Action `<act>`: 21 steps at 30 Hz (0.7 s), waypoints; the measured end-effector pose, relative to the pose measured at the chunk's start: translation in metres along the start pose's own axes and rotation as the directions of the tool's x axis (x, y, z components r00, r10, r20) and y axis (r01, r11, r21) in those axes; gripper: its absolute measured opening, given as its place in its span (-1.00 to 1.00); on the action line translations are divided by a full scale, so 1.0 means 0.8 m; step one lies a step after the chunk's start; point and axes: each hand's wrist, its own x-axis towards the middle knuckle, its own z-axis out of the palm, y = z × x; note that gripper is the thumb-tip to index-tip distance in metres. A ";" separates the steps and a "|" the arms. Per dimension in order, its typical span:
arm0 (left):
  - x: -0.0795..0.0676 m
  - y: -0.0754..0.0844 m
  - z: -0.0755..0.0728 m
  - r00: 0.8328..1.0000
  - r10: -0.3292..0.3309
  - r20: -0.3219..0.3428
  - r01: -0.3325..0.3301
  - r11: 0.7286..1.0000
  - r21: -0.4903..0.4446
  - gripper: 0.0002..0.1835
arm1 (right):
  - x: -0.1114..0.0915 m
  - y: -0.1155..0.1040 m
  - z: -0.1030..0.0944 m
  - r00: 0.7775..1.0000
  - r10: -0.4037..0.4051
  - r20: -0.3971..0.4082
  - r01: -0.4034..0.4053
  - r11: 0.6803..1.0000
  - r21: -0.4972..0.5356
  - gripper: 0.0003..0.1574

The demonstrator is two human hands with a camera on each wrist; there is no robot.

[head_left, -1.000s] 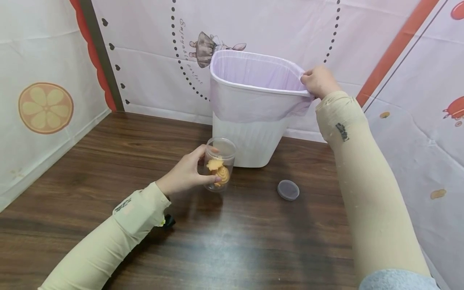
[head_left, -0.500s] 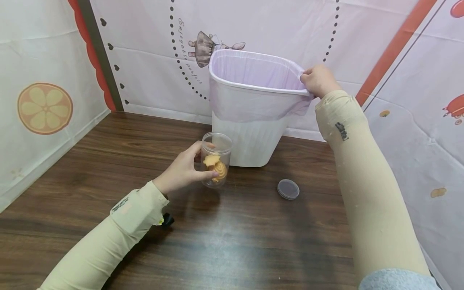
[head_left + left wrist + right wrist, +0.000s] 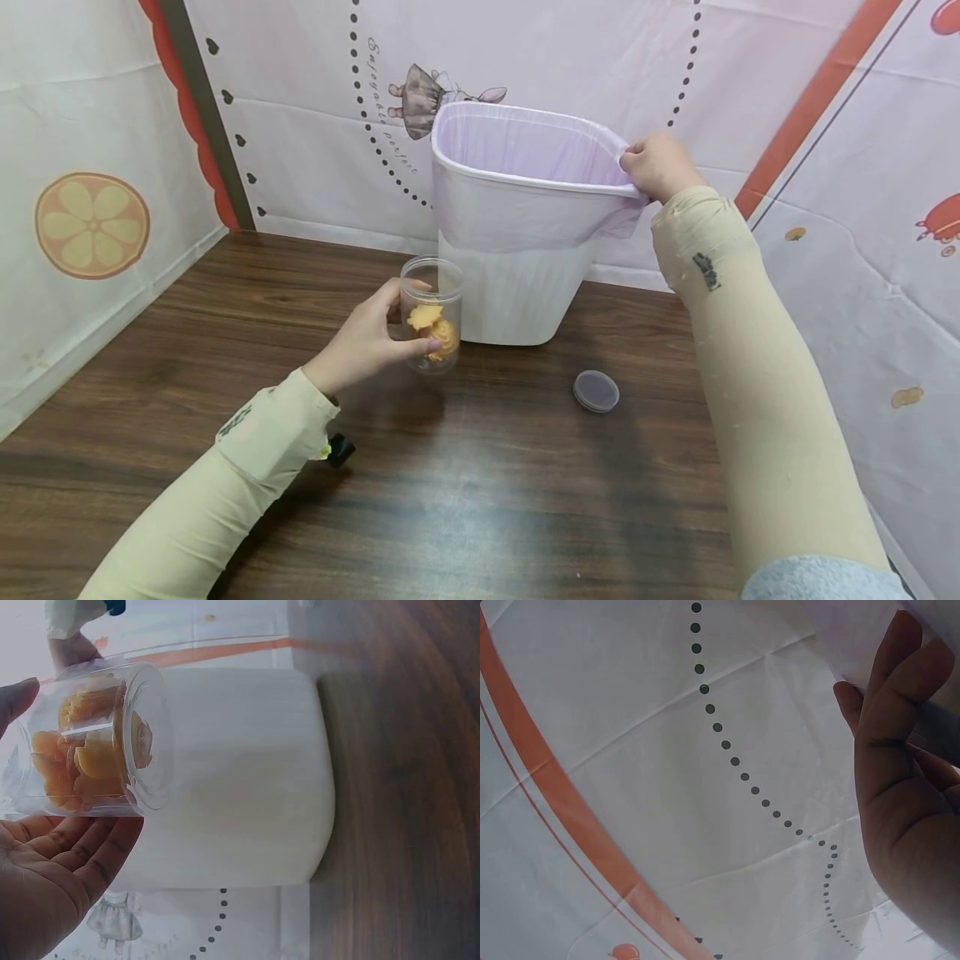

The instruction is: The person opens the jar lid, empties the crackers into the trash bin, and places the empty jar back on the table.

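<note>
My left hand (image 3: pixel 363 337) grips an uncapped clear plastic jar (image 3: pixel 433 285) from its left side, thumb across the front. Several golden cookies (image 3: pixel 442 337) lie in the bottom of it. In the left wrist view the base of the jar (image 3: pixel 150 754) hangs off the table, in front of the white trash can (image 3: pixel 247 772). A pale purple bag (image 3: pixel 517 221) lines the trash can and is folded over its rim. At the right end of that rim, my right hand (image 3: pixel 663 167) grips the edge with the bag; the right wrist view shows its fingers (image 3: pixel 892 742) curled.
A round clear lid (image 3: pixel 596 391) lies on the dark wooden table (image 3: pixel 480 500), right of the trash can's foot. Printed white cloth (image 3: pixel 300 125) hangs behind and along both sides. Beneath the left wrist shows a small black object (image 3: pixel 341 450).
My left hand has raised the jar slightly and carried it left, away from the front of the trash can. The right hand stays at the rim.
</note>
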 end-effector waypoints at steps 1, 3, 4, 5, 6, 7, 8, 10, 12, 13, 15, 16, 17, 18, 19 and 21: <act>0.001 0.000 -0.002 1.000 0.004 -0.006 -0.004 1.000 0.004 -0.29 | 0.000 0.000 0.000 1.000 0.000 0.002 0.000 1.000 0.000 -0.41; 0.001 0.000 -0.005 1.000 0.014 -0.014 -0.014 1.000 0.011 -0.33 | 0.000 0.000 0.000 1.000 0.001 0.002 -0.001 1.000 -0.002 -0.41; 0.002 0.000 -0.006 1.000 0.020 -0.018 -0.020 1.000 0.009 -0.33 | 0.001 0.000 0.000 1.000 0.001 0.003 -0.001 1.000 -0.002 -0.40; 0.002 0.000 -0.007 1.000 0.023 -0.020 -0.023 1.000 0.007 -0.34 | 0.001 0.000 0.000 1.000 0.002 0.004 -0.002 1.000 -0.002 -0.40; 0.002 0.001 -0.009 0.999 0.025 -0.023 -0.025 1.000 0.006 -0.34 | 0.001 0.000 0.000 1.000 0.002 0.005 -0.002 1.000 -0.002 -0.40; 0.002 0.001 -0.010 0.999 0.027 -0.025 -0.027 1.000 0.005 -0.34 | 0.001 0.000 0.000 1.000 0.001 0.004 -0.001 1.000 -0.003 -0.40; 0.001 0.001 -0.011 0.999 0.027 -0.028 -0.027 1.000 0.005 -0.34 | 0.001 0.000 0.000 1.000 -0.001 0.003 0.001 1.000 -0.006 -0.41; 0.001 0.002 -0.013 0.999 0.027 -0.033 -0.027 1.000 0.004 -0.33 | 0.001 0.000 0.000 1.000 -0.002 0.004 0.002 1.000 -0.009 -0.41; 0.001 0.002 -0.014 0.999 0.029 -0.034 -0.028 1.000 0.006 -0.36 | 0.001 0.000 0.000 1.000 -0.003 0.003 0.003 1.000 -0.010 -0.41; 0.001 0.003 -0.015 0.999 0.029 -0.034 -0.029 1.000 0.004 -0.39 | 0.001 0.000 0.000 1.000 -0.005 0.002 0.005 1.000 -0.011 -0.41; 0.001 0.003 -0.016 0.999 0.030 -0.035 -0.029 1.000 0.007 -0.42 | 0.001 0.000 0.000 1.000 -0.001 0.002 0.001 1.000 -0.005 -0.41; 0.002 0.003 -0.017 0.999 0.028 -0.035 -0.027 1.000 0.008 -0.42 | 0.001 0.000 0.000 1.000 -0.001 0.001 0.001 1.000 -0.001 -0.41; 0.002 0.003 -0.017 0.999 0.027 -0.037 -0.027 1.000 0.011 -0.44 | 0.001 0.000 0.000 1.000 0.001 0.000 -0.001 1.000 0.002 -0.41; 0.002 0.003 -0.018 0.999 0.027 -0.039 -0.026 1.000 0.015 -0.45 | 0.001 0.001 0.000 1.000 0.000 -0.001 0.000 1.000 0.003 -0.41; 0.002 0.003 -0.019 0.999 0.027 -0.043 -0.026 0.999 0.018 -0.44 | 0.001 0.001 0.000 1.000 -0.001 -0.002 0.001 1.000 0.005 -0.41; 0.003 0.003 -0.020 0.998 0.026 -0.052 -0.025 0.999 0.025 -0.44 | 0.001 0.001 0.000 1.000 -0.003 -0.004 0.003 1.000 0.006 -0.42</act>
